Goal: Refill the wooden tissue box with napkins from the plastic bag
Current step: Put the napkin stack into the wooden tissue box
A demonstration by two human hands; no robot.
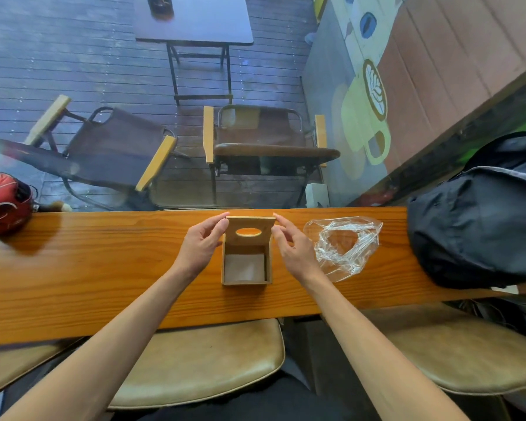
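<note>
Box: on the counter, open; napkins inside.
Lid: stiff, light board; best pinched at its side edges.
Left hand: fingertips pinching lid's left edge.
Right hand: fingertips at right edge.
Bag: thin, crinkly, apparently empty, just beside the box.

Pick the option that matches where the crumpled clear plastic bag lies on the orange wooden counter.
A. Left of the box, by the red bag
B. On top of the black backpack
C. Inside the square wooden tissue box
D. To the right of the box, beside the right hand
D: the crumpled clear plastic bag lies flat on the orange wooden counter, right of the square wooden tissue box and just beyond the right hand.
</note>
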